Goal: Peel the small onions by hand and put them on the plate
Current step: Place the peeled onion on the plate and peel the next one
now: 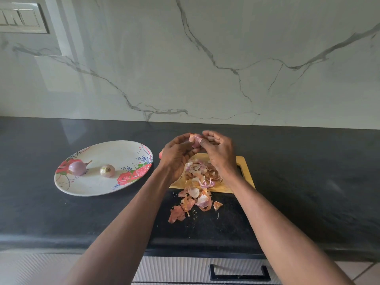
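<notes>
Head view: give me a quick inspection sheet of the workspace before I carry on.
Surface: dark stone counter, with a wooden cutting board on it.
Job's things: floral plate holds two onions, a purple one and a paler one; a third onion is held above the board.
Clutter: onion skins piled on the board and spilling onto the counter toward the person.
Hands: left hand and right hand both grip the third onion.
Cables: nothing seen.
Surroundings: marble-look wall, switch panel upper left, drawer handle below.
</notes>
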